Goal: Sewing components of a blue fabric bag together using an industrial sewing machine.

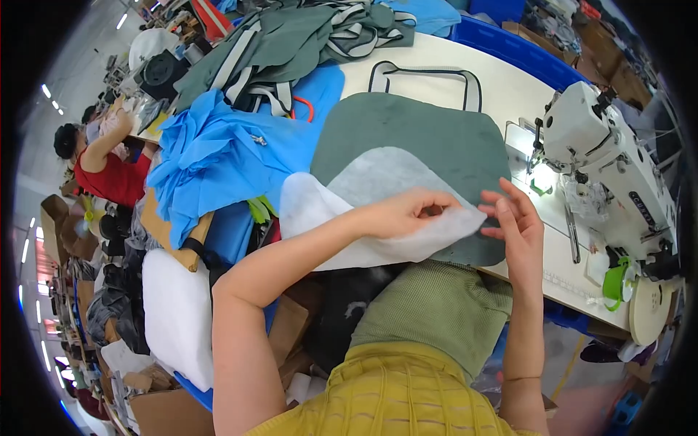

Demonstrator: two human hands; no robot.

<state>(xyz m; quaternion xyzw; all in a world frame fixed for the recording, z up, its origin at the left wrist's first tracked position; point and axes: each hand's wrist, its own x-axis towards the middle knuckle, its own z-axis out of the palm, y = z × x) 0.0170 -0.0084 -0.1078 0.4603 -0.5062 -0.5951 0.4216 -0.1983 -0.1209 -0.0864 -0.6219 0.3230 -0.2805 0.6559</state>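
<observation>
A dark green fabric panel (429,123) with rounded corners lies on the table in front of me. From its far edge rises a loop of black and white webbing strap (473,93). Over the near part of the panel is a thin white fabric sheet (316,218), partly lifted and folded back. My left hand (414,214) has its fingers curled closed on this sheet near its right corner. Just beyond that corner, my right hand (518,225) is raised with fingers apart; whether a fingertip touches the sheet is unclear.
A white sewing machine (592,138) with its lamp lit stands at the right. Crumpled blue fabric (218,152) lies to the left, below a pile of green pieces with straps (291,43). A white stack (174,312) sits at lower left. Another person (109,163) in red works farther off.
</observation>
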